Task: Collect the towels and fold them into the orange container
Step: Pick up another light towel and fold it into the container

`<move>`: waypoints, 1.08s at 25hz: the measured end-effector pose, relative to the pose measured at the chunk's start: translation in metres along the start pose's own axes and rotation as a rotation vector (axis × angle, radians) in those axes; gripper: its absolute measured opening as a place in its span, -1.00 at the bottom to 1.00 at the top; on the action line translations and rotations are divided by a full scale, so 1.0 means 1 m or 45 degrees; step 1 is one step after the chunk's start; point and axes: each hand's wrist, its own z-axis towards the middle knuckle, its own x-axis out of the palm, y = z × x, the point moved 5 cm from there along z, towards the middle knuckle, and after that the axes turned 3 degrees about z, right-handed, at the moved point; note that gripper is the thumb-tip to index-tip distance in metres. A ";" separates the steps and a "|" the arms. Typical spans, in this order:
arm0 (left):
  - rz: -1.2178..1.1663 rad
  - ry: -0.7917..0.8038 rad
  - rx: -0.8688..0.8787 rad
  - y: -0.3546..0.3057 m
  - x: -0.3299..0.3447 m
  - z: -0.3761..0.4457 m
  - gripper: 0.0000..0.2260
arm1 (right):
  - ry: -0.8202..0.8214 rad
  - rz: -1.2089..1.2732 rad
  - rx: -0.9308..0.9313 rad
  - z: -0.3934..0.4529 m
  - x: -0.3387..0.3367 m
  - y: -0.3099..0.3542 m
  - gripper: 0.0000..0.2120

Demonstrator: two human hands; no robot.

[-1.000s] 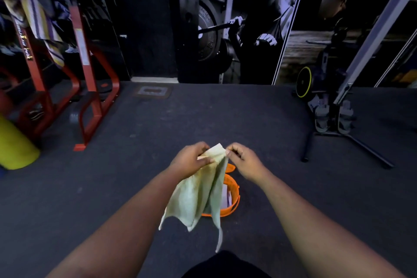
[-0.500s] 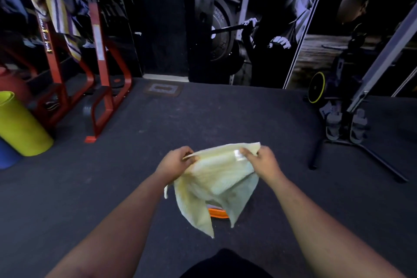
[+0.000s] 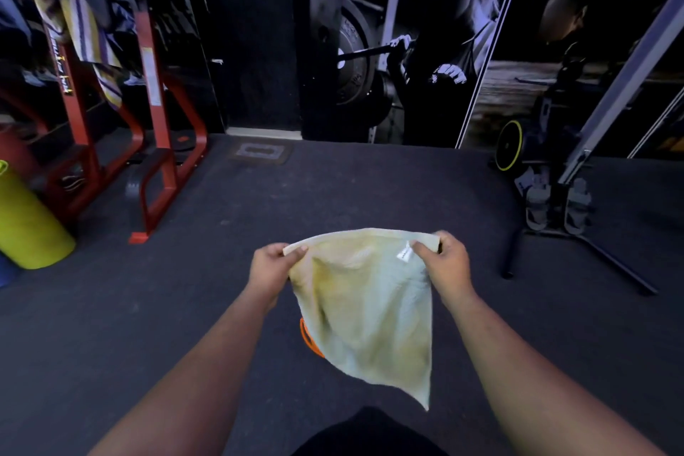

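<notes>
Pinching the top corners, the left hand [image 3: 268,268] and the right hand [image 3: 446,263] hold a pale yellow-green cloth towel [image 3: 364,311] spread flat between them. Below the grip it hangs to a point, hiding most of the orange plastic container [image 3: 306,339]; dark floor [image 3: 370,189] lies open around.

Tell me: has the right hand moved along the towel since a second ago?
Yes. The right hand has pulled rightward away from the left hand, spreading the towel wide over the orange container.
</notes>
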 end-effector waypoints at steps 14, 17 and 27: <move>-0.218 0.253 0.057 -0.014 0.070 -0.031 -0.91 | 0.455 0.350 0.172 -0.035 0.098 0.020 -0.91; -0.275 0.251 0.086 -0.015 0.067 -0.031 -0.90 | 0.616 0.466 0.246 -0.040 0.112 0.025 -0.87; -0.288 0.299 0.157 -0.022 0.059 -0.027 -0.84 | 0.707 0.433 0.224 -0.031 0.123 0.035 -0.97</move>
